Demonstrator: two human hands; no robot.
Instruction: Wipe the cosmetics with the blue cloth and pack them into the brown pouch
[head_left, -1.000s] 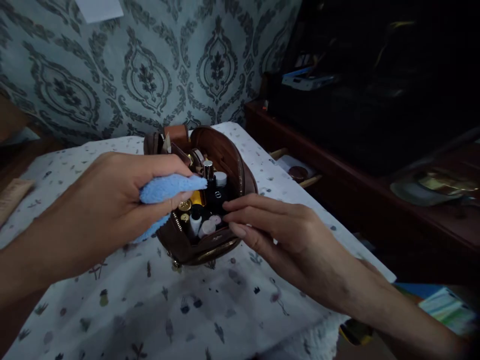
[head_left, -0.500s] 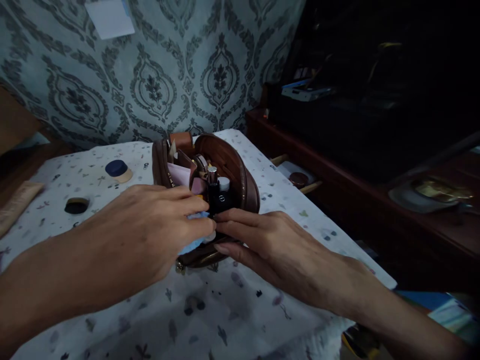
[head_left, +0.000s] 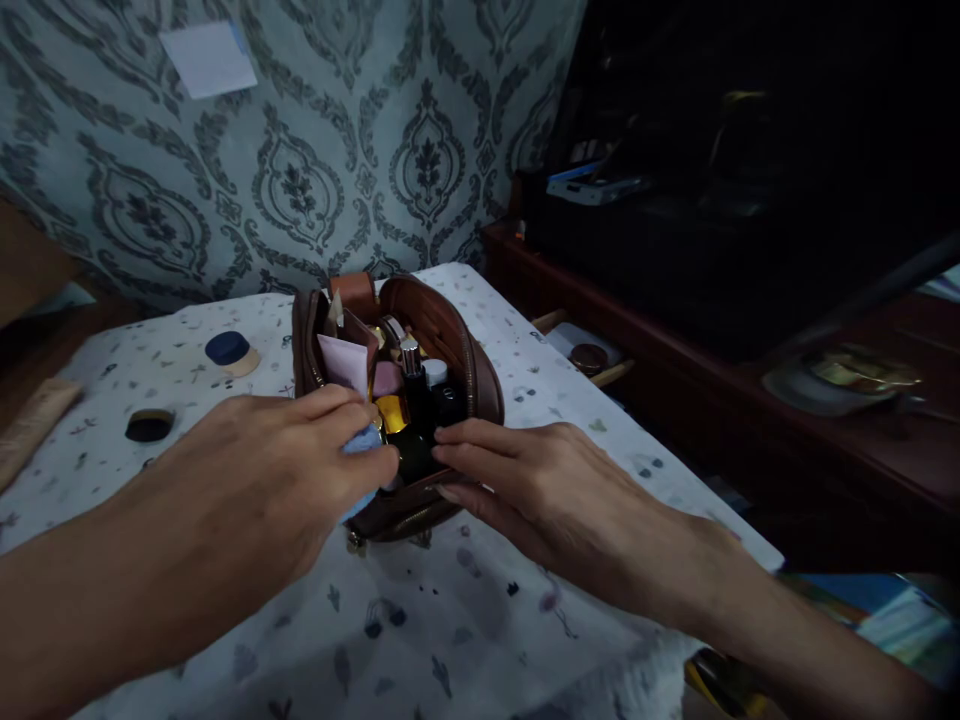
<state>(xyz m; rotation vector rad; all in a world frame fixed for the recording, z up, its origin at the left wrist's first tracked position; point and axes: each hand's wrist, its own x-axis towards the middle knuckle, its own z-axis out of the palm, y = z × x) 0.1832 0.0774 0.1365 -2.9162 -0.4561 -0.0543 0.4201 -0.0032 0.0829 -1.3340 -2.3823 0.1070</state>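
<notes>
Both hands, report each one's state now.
Left hand: closed, holding the blue cloth.
Right hand: at the brown bag; whether its grip is closed cannot be told.

The bag (head_left: 486,388) gaped upward, leaving a way in from above. The left hand (head_left: 281,475) and its cloth (head_left: 361,440) blocked the near left side, the right hand (head_left: 555,475) the near right rim; a narrow gap ran between them. Inside, a tall bottle (head_left: 410,362) stood in the way. Leftward, a jar (head_left: 231,350) and cap (head_left: 149,425) obstructed the tabletop (head_left: 517,660).
</notes>
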